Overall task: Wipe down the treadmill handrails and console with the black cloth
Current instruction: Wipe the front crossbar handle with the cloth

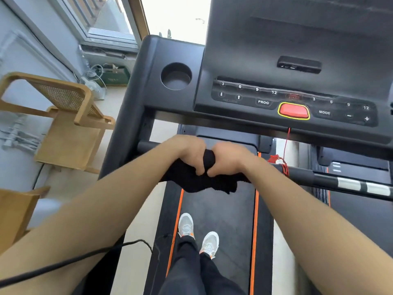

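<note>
On the front crossbar: both hands side by side, thumbs nearly touching.
Left hand [187, 153]: fingers curled closed over the black cloth [200, 179].
Right hand [230, 159]: closed the same way on the cloth, just beside the left.
Cloth position: bunched under both palms, draped over the handrail [331, 180]; loose folds hang below, above the belt [217, 209].
Console [297, 81]: above and ahead of the hands, apart from the cloth; red stop key [294, 110] at centre.
Safety cord [285, 154]: red, runs from the console down to the handrail, wound beside the right wrist.
Cup holder [176, 76]: left of the keypad.
Feet: two pale shoes [198, 234] on the belt.
</note>
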Available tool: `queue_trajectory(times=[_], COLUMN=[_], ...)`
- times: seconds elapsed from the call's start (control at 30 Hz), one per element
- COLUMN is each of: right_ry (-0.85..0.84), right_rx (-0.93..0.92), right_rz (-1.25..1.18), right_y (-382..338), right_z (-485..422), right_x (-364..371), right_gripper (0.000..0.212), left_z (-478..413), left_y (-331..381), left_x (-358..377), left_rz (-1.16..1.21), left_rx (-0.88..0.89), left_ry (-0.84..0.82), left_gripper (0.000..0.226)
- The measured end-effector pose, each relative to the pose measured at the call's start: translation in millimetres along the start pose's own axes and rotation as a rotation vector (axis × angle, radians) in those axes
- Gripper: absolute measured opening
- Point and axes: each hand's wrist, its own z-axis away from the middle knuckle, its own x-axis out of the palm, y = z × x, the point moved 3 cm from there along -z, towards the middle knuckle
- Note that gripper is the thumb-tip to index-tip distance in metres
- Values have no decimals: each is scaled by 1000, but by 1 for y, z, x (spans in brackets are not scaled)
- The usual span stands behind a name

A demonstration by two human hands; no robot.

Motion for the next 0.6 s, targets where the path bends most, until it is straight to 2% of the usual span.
queue_trajectory(times=[0.03, 0.07, 0.1, 0.13, 0.17, 0.23, 0.27, 0.3, 0.33, 0.37, 0.4, 0.43, 0.53, 0.6], right_ry=[-62, -95, -95, -42, 95, 517, 683, 766, 799, 731, 584, 368, -207, -364], right_rx=[-5, -12, -16, -9, -10, -40, -53, -42, -30, -9, 27, 39, 49, 103], right_rz=[-58, -91, -88, -38, 54, 308, 388, 424, 439, 404, 327, 226, -51, -121], right_y=[3, 5, 8, 11, 13, 16, 15, 15, 16, 17, 19, 22, 35, 49], right_z=[0, 1, 4, 8, 12, 22, 28, 32, 31, 28, 24, 20, 7, 7], right_x=[-4, -6, -5, -3, 2, 24, 36, 44, 45, 39, 28, 17, -8, -15], right_gripper=[25, 24, 23, 24, 25, 29, 33, 36, 35, 31, 27, 25, 29, 31], left_z=[-1, -1, -3, -5, -4, 0, 1, 1, 0, -2, -2, -5, -16, -22], left_y=[4, 7, 9, 10, 13, 20, 22, 24, 26, 28, 30, 30, 37, 51], left_x=[-2, -1, 3, 11, 22, 45, 53, 56, 55, 48, 37, 28, 0, -9], left_rz=[20, 18, -12, -75, -165, -295, -321, -340, -329, -308, -288, -240, 24, 75], left_rx=[23, 24, 7, -18, -30, -29, -22, -29, -21, -26, -41, -53, 14, 62], left_ry=[-60, -51, 27, 179, 406, 810, 944, 1001, 981, 874, 705, 500, -27, -120], left_gripper=[35, 34, 33, 31, 27, 18, 18, 18, 18, 16, 16, 21, 34, 35])
